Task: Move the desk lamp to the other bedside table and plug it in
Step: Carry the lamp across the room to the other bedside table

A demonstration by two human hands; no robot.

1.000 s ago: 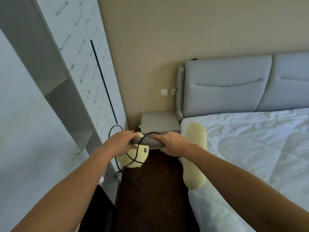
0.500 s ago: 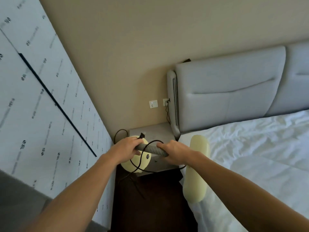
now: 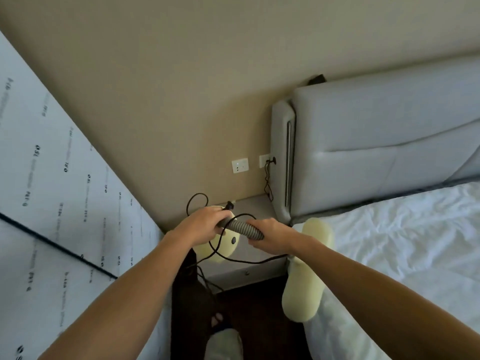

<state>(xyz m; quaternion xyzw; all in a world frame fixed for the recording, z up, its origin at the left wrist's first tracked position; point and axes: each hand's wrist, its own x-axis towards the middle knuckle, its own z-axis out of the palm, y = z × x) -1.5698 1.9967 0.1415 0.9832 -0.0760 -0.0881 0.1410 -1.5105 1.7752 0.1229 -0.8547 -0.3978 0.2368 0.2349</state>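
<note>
1. Closer now, the table [image 3: 255, 207] lies just beyond both hands.
2. Left hand [image 3: 200, 224] and right hand [image 3: 270, 236] grip the lamp [image 3: 241, 228] neck, lying crosswise over the table's front edge.
3. Left is nearer the base.

left hand [image 3: 201, 224]: grip closed, arm extended | right hand [image 3: 272, 236]: grip closed, arm extended

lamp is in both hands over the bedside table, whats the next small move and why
Probably lower the lamp's round base onto the bedside table. Both the left hand and right hand grip the ribbed neck, the base hangs above the tabletop, and the cord dangles loose, unplugged.
</note>
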